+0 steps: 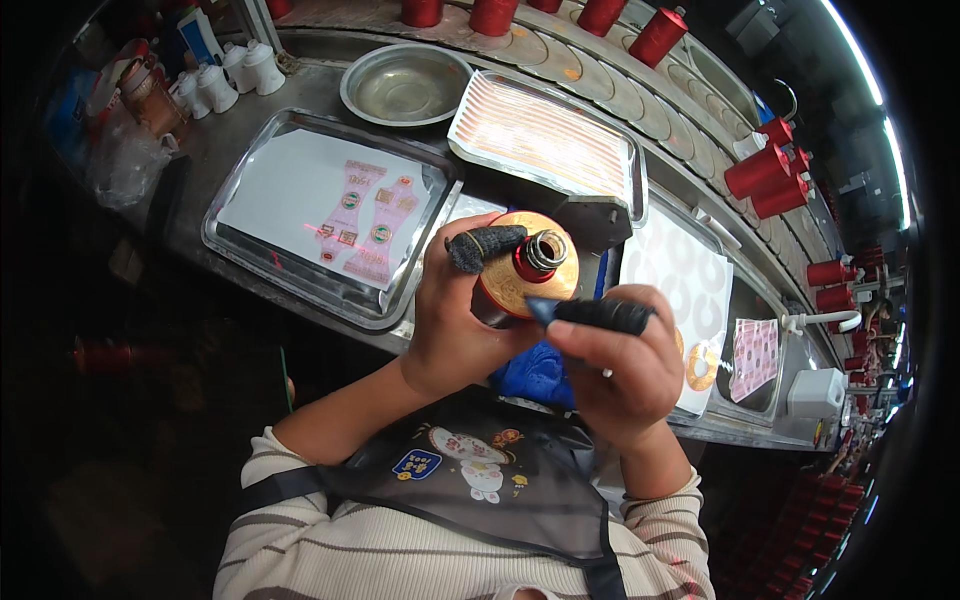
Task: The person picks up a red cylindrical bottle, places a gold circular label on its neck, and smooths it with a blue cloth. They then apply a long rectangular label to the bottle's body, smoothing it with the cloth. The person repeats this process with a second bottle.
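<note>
Mid-view, our left hand point(445, 315) wraps its grip around the glossy red, gold-shouldered bottle point(508, 282), apparently steadying it for our right hand point(625, 375) at four o'clock, whose pinch we cannot tell.

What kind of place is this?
Probably a bottle-labelling station in a factory: a curved plate conveyor carries red bottles, a metal tray holds pink labels, and the person's left hand grips a gold-shouldered bottle.
</note>
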Demonstrator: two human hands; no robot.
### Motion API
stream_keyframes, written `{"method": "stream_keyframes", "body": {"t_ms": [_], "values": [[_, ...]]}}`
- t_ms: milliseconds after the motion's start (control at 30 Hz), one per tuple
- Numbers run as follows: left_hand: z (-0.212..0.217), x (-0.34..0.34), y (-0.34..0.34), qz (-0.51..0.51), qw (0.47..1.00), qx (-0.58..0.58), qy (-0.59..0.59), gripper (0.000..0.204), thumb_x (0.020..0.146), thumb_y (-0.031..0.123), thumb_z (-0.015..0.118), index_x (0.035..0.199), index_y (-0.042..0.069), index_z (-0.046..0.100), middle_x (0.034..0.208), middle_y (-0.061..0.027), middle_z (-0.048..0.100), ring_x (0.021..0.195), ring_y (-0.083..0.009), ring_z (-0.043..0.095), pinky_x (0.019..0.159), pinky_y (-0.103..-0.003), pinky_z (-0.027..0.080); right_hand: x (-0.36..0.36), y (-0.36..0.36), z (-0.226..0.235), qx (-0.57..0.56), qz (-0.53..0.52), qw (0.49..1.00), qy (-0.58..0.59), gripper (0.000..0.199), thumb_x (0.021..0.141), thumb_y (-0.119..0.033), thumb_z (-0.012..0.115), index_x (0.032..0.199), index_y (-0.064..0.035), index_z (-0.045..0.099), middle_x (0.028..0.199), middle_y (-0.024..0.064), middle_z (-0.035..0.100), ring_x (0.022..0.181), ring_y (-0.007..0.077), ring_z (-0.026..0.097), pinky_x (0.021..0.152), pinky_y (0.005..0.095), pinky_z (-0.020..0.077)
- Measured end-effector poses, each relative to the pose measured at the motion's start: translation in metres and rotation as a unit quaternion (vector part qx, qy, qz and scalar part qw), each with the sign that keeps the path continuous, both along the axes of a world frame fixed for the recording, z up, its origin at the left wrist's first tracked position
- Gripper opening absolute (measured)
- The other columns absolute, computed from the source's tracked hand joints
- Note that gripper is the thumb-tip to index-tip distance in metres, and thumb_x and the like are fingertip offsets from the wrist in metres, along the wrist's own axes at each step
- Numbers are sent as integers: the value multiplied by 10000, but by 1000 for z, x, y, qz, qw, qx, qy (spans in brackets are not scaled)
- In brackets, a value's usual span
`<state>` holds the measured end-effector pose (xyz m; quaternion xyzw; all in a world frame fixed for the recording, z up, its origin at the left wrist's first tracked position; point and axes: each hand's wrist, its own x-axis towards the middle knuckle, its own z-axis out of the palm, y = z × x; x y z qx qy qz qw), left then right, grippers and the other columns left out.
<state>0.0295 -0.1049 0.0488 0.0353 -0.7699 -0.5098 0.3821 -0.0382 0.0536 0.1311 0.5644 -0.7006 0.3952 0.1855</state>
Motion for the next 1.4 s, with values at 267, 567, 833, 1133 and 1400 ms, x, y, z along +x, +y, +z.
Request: {"method": "stream_keyframes", "body": {"t_ms": [267, 567, 833, 1133, 1400], "values": [[-23, -5, 18, 87, 996, -6, 34, 786, 689, 280, 888, 1318, 29, 487, 1220, -171, 495, 1131, -367, 518, 973, -459, 431, 12, -16, -6, -3, 58, 996, -72, 416, 591, 67, 741, 983, -71, 758, 879, 70, 665, 828, 287, 640, 726, 366, 530], [-18, -9, 7, 86, 991, -96, 21, 956, 625, 386, 948, 1352, 46, 429, 1265, -178, 420, 1169, -372, 480, 1013, -470, 396, 6, -9, -6, -32, -1, 998, -50, 408, 592, 111, 745, 966, -52, 733, 867, 97, 683, 766, 295, 642, 684, 366, 518], [-34, 14, -48, -109, 960, 93, -241, 946, 649, 162, 948, 1404, 35, 393, 1352, -129, 549, 1232, -226, 557, 1052, -391, 449, -20, -10, -38, -151, 102, 978, -103, 303, 683, -33, 777, 948, -121, 658, 866, 72, 578, 935, 346, 581, 854, 433, 475], [-80, -6, -72, -83, 985, -110, -105, 733, 720, 91, 831, 1318, 51, 410, 1222, -125, 536, 1103, -221, 579, 946, -362, 474, -14, -14, -48, -271, 105, 954, -81, 221, 603, -106, 781, 700, -120, 583, 752, 54, 577, 793, 307, 557, 708, 404, 446], [-83, -7, -24, 2, 985, 148, -84, 864, 869, 199, 751, 1534, 22, 230, 1441, -134, 516, 1296, -298, 522, 1142, -456, 382, -21, -32, -51, -292, 111, 949, -42, 226, 543, -133, 779, 647, -99, 581, 681, 93, 576, 715, 347, 579, 629, 436, 452]]}}
